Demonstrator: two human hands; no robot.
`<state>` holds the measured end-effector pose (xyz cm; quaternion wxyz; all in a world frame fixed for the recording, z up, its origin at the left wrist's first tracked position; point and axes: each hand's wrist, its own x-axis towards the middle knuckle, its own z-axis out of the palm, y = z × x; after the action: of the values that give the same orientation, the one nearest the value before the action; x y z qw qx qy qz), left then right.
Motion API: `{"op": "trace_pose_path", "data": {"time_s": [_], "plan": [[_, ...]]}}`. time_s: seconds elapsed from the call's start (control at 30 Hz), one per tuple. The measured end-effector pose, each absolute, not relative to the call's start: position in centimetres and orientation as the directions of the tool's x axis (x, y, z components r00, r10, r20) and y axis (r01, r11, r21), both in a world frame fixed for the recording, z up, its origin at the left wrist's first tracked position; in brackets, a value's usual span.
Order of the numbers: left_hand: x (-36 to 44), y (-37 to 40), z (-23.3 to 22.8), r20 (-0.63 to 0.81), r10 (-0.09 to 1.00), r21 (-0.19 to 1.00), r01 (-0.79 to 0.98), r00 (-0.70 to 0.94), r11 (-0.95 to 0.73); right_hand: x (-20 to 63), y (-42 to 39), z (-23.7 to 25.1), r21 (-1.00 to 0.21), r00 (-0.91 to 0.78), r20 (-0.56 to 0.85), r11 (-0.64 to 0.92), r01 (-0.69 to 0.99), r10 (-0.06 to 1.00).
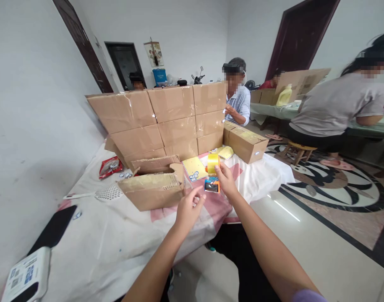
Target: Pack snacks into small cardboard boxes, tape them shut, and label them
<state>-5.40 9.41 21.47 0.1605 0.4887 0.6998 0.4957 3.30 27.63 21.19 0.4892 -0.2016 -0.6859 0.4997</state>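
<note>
My right hand (pixel 226 180) grips a tape dispenser (pixel 212 186) with an orange and blue body and a dark front. A roll of yellow tape (pixel 212 162) sits on its upper part. Just left of the dispenser is my left hand (pixel 189 206), its fingers loosely bent and apart, with nothing visible in them. Behind both hands lies a yellow printed sheet (pixel 193 167) on the cloth. An open cardboard box (pixel 157 188) stands close to my left hand, its flaps raised.
Joined cardboard boxes (pixel 176 119) form a wall across the table, with a long carton (pixel 246 142) at right. A white slotted ladle (pixel 108 193), red packet (pixel 111 167), black phone-like slab (pixel 53 228) and white device (pixel 28 274) lie left. A co-worker (pixel 237 96) sits beyond the boxes.
</note>
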Motion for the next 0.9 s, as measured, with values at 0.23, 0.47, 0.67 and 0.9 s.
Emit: {"op": "trace_pose_path", "data": {"time_s": [0.23,0.47,0.67,0.9], "plan": [[-6.6,9.6,20.8,0.325,0.768,0.901,0.428,-0.551,-0.074,1.8,23.1,22.0,-0.893,-0.476,0.438,0.31,-0.325,0.763],[-6.7,9.8,20.7,0.262,0.775,0.96,0.238,-0.575,-0.148,1.0,22.2,21.4,-0.875,-0.534,0.481,0.342,-0.344,0.695],[-6.4,9.1,23.0,0.128,0.697,0.979,-0.021,-0.705,-0.201,0.3,22.5,21.8,-0.808,-0.557,0.567,0.543,-0.229,0.607],[-6.0,8.9,23.2,0.079,0.665,0.992,-0.006,-0.743,-0.123,-0.5,22.5,21.2,-0.773,-0.488,0.578,0.631,-0.07,0.654]]}}
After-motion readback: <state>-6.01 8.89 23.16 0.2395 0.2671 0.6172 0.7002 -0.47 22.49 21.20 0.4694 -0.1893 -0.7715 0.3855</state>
